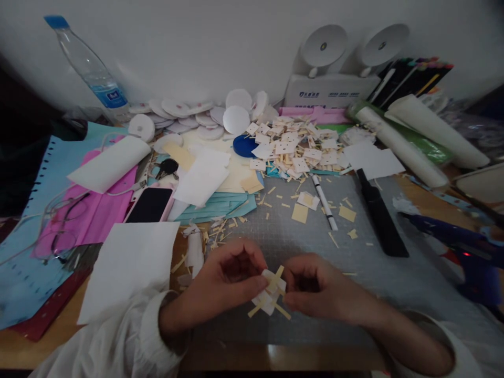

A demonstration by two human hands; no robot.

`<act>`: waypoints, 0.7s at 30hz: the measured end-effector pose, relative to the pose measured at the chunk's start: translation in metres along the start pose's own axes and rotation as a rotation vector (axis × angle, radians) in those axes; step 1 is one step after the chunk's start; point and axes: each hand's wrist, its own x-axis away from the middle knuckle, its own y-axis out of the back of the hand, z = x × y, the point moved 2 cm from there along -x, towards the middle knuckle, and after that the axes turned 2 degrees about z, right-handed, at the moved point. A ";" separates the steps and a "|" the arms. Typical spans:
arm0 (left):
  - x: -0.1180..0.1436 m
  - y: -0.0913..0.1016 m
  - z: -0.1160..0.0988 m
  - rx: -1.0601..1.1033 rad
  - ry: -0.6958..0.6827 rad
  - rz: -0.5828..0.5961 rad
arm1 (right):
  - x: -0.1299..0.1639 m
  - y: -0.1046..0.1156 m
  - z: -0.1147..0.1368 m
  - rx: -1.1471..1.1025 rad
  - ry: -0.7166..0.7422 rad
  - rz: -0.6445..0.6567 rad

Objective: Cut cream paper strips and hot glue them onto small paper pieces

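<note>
My left hand (226, 286) and my right hand (321, 291) meet over the grey cutting mat (354, 273) near the table's front edge. Between their fingertips they pinch a small white paper piece (271, 290) crossed by thin yellow paper strips. Both hands grip this piece from opposite sides. White sleeves cover both forearms.
A pile of small cut cards (299, 147) lies behind the mat, with white round discs (205, 113) and a blue lid (244, 146). A pen (325, 202), black cutter (380, 215), blue glue gun (452, 239), phone (150, 205), white sheet (129, 268), water bottle (90, 68) and rolled papers (409, 147) surround it.
</note>
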 end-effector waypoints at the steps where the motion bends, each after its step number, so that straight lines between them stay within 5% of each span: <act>1: 0.000 0.000 0.000 0.002 0.001 -0.002 | 0.000 0.000 0.000 0.010 0.012 -0.006; 10: 0.000 -0.001 0.000 0.032 0.012 0.008 | -0.002 0.001 0.006 -0.062 0.166 0.013; 21: 0.000 -0.002 0.002 0.031 0.005 0.020 | -0.002 -0.002 0.003 0.100 0.166 -0.036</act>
